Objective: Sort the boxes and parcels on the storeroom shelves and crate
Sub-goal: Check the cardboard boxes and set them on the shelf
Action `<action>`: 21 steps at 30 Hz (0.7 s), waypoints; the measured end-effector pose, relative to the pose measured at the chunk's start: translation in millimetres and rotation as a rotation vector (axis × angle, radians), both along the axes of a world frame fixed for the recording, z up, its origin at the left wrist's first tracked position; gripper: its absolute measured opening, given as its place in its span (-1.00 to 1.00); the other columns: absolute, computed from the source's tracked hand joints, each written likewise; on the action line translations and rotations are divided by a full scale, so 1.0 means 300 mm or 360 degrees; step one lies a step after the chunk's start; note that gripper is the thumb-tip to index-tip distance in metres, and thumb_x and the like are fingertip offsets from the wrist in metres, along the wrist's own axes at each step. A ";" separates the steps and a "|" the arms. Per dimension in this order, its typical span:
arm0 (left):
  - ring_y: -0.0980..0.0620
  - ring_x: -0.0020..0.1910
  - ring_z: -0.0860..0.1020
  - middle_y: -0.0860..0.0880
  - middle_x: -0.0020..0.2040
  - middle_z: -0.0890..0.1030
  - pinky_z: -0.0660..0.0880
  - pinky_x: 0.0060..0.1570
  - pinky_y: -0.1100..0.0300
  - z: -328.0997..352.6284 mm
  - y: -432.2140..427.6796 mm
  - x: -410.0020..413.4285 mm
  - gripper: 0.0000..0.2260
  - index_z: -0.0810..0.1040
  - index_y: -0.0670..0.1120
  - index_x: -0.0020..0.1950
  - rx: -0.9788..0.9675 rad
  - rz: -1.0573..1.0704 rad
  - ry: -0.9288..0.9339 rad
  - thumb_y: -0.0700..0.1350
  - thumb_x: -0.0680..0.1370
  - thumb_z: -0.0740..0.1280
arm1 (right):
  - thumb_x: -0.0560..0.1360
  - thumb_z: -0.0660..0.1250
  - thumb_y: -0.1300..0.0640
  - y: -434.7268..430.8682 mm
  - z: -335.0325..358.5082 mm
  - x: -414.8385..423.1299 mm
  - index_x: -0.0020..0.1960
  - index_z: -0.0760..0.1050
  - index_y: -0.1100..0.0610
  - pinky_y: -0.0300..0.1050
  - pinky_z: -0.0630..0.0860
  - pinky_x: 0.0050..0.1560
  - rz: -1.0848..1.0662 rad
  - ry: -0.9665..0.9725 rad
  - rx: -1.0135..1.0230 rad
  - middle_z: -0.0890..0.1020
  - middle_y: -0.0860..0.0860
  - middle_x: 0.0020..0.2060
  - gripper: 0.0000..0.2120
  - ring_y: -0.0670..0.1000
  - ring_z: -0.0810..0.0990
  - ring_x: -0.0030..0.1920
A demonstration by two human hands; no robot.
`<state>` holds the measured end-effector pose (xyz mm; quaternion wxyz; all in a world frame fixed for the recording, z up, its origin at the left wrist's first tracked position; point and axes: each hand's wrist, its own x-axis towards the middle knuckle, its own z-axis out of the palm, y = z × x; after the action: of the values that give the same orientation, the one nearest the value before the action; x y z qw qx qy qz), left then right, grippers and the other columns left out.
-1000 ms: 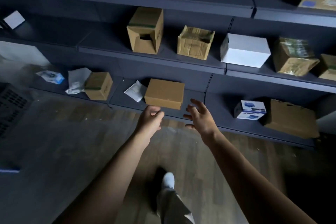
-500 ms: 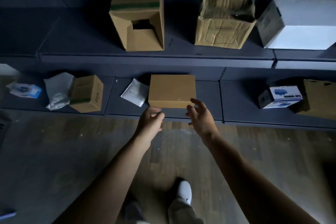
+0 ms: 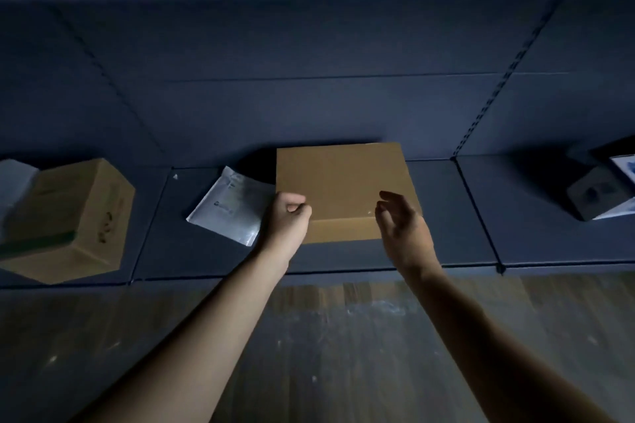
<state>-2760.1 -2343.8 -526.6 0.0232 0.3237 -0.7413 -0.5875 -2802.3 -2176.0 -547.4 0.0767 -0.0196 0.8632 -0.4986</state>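
Note:
A flat brown cardboard box lies on the lowest dark shelf, straight ahead. My left hand hovers at the box's front left corner with its fingers curled in and nothing held between them. My right hand is at the front right corner, fingers loosely spread and slightly bent, covering part of the box's front edge. Whether either hand touches the box cannot be told.
A white plastic mailer lies just left of the flat box. Further left stands a tilted brown carton with a white parcel behind it. A small white and blue box sits at the far right. Wooden floor is below.
The view has closed in on the lowest shelf and the upper shelves have left the frame. Both hands have reached forward to the flat box's front corners.

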 end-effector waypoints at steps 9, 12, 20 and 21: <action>-0.03 0.07 0.58 0.08 -0.03 0.54 0.55 0.13 -0.07 -0.483 -0.109 -0.196 -0.85 0.50 0.03 0.02 -0.0103 -0.0061 0.0222 -0.19 0.52 0.24 | 0.62 0.21 0.17 -0.085 -0.470 -0.183 0.29 0.48 0.13 -0.45 0.42 -0.04 0.0033 0.0321 -0.0125 0.59 -0.07 0.02 -0.74 -0.08 0.59 0.06; -0.03 0.05 0.57 0.07 -0.04 0.54 0.55 0.13 -0.05 -0.527 -0.123 -0.255 -0.82 0.50 0.01 0.07 -0.0213 -0.0127 0.0316 -0.18 0.52 0.24 | 0.61 0.22 0.18 -0.096 -0.531 -0.232 0.26 0.51 0.13 -0.56 0.39 -0.09 0.0061 0.0431 -0.0061 0.60 -0.08 0.00 -0.75 -0.17 0.57 -0.02; -0.07 0.22 0.44 -0.08 0.19 0.46 0.41 0.21 0.12 -0.557 -0.179 -0.256 -0.76 0.52 -0.06 0.14 -0.0885 -0.0287 0.0232 -0.23 0.49 0.32 | 0.55 0.28 0.21 -0.077 -0.566 -0.283 0.16 0.56 0.12 -0.05 0.44 0.06 0.0122 0.0651 0.0560 0.56 0.12 0.10 -0.80 0.18 0.52 0.12; -0.11 0.28 0.37 -0.10 0.24 0.40 0.37 0.26 0.11 -0.568 -0.194 -0.240 -0.71 0.50 -0.08 0.21 -0.1027 -0.0299 0.0200 -0.23 0.49 0.34 | 0.56 0.28 0.12 -0.061 -0.568 -0.285 0.18 0.54 0.10 0.02 0.41 0.10 0.0127 0.0624 0.0757 0.52 0.11 0.16 -0.79 0.21 0.44 0.18</action>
<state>-2832.0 -2402.0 -697.0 0.1159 0.1931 -0.9127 -0.3410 -2887.7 -2194.4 -717.8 -0.0693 -0.1306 0.9526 -0.2660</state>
